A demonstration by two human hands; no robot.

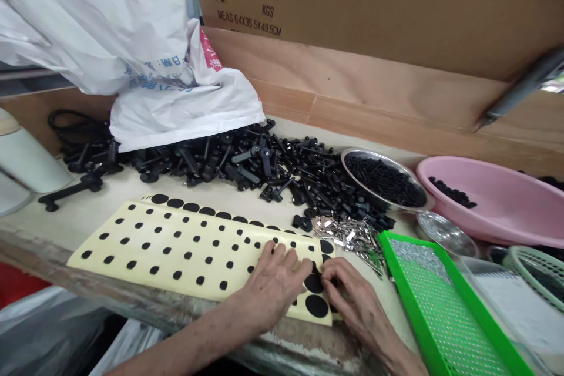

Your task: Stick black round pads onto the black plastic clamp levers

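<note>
A pale yellow backing sheet of black stickers [194,241] lies along the table's front edge, with small dots on one layer and larger round ones at its far and right edges. My left hand [277,279] rests on the sheet's right part, fingers bent and pressed onto it. Beside it, my right hand [355,294] pinches at the sheet's right edge, next to a large round black sticker [316,306]. The fingertips partly cover what lies between them, so I cannot tell whether a sticker is lifted.
Behind the sheet spreads a heap of black plastic parts [211,158] under a white sack [185,106]. Small metal pieces [348,235], a steel bowl [385,182], a pink basin [497,205] and a green tray [458,305] stand rightward. A screwdriver-like tool [520,91] hangs upper right.
</note>
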